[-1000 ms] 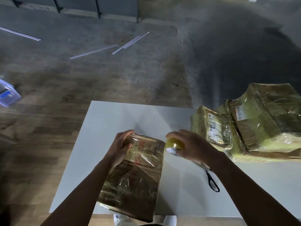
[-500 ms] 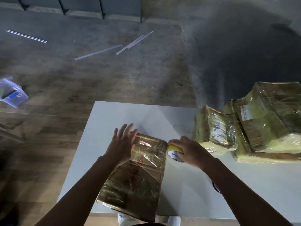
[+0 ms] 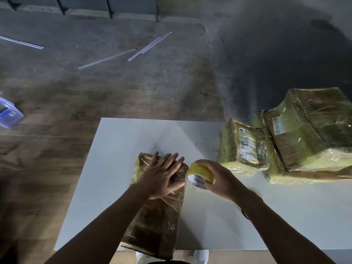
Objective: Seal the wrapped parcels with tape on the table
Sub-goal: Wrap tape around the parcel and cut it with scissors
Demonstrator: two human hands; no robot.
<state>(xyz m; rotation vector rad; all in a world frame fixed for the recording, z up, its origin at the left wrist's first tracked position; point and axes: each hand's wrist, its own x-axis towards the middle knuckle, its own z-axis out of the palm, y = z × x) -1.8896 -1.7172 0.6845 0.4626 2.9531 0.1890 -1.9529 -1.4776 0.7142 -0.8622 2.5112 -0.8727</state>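
Observation:
A brown parcel (image 3: 158, 223) wrapped in clear film lies lengthwise on the white table (image 3: 118, 149), its near end over the front edge. My left hand (image 3: 162, 176) presses flat on its far end with fingers straight and spread. Just right of that end, my right hand (image 3: 219, 180) grips a yellow roll of tape (image 3: 200, 173), held against the parcel's upper right corner. Whether a strip of tape runs onto the parcel cannot be told.
Two more film-wrapped parcels sit at the table's right: a small one (image 3: 245, 147) with a label and a large one (image 3: 308, 134) behind it. A dark scissors handle (image 3: 244, 214) peeks from under my right forearm. Strips (image 3: 122, 54) and a clear box (image 3: 9, 115) lie on the floor.
My left hand slid from the parcel's far left corner onto its top and flattened. My right hand lifted the tape roll slightly, still beside the parcel's corner.

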